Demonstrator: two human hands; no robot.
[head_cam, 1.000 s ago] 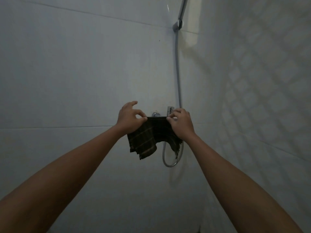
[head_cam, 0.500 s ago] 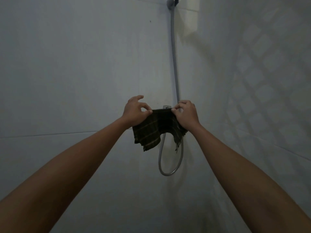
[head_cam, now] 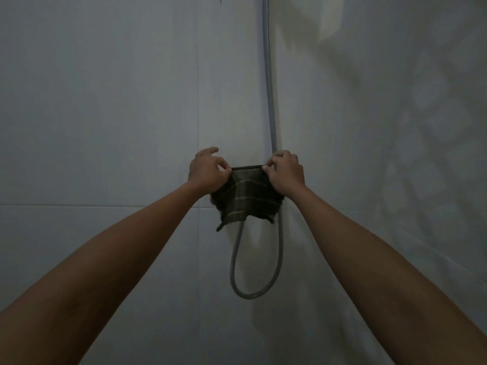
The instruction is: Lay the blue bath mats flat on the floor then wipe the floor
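1. A dark plaid cloth (head_cam: 246, 198) hangs in the middle of the view against the tiled wall (head_cam: 105, 114), its top edge stretched level between two hands.
2. The left hand (head_cam: 207, 171) pinches the cloth's upper left corner, thumb and fingers clamped on it.
3. The right hand (head_cam: 286, 173) pinches the upper right corner the same way.
4. Behind the cloth a grey shower hose (head_cam: 270, 75) runs down the wall and loops below it.
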